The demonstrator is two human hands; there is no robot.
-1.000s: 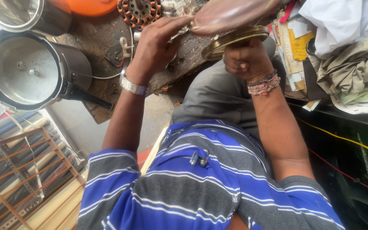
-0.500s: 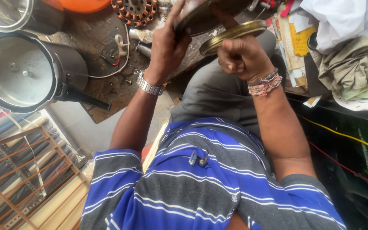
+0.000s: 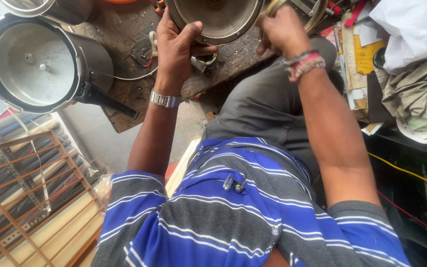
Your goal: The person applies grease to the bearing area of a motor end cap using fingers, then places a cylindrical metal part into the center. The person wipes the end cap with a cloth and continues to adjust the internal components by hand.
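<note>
My left hand grips the lower rim of a round metal pressure-cooker lid, held tilted so its grey inner face shows. A steel watch is on that wrist. My right hand, with beaded bracelets at the wrist, is closed on a thin yellowish ring-shaped gasket at the lid's right edge. Both hands are over a dirty wooden board, above my grey trousers and blue striped shirt.
A black-handled pressure cooker body stands at the left on the board. Another metal pot is at the top left. Papers, cloth and a white bag pile at the right. A brown metal rack is at the lower left.
The lid has turned from edge-on to showing its inner face. My left hand shifted from the top of the lid to its lower rim. The right hand rose with the gasket.
</note>
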